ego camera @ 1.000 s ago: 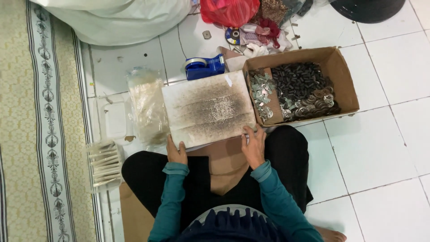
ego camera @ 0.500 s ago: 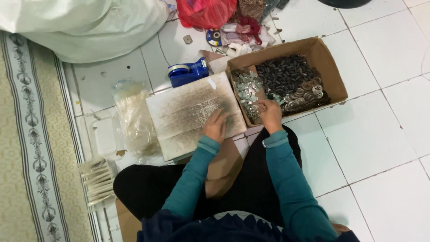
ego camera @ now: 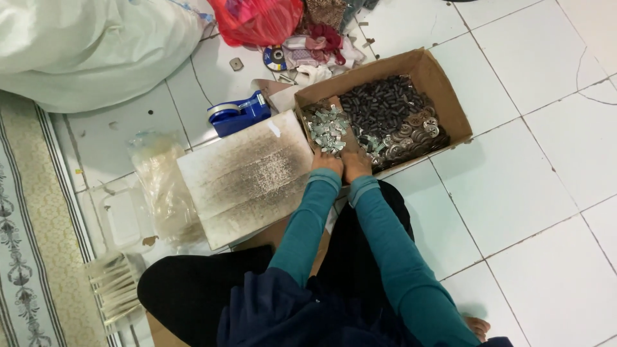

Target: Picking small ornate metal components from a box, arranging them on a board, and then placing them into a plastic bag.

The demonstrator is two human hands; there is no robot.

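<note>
Cardboard box at one o'clock holds small metal clips; left hand and right hand reach into them, fingers buried, so the grip cannot be told.

One view only: head cam, looking steeply down from above the seated person's lap, mid distance. Cardboard box sits upper centre, stained board at centre-left, patterned rug along the left edge. No 2nd view to share.
</note>
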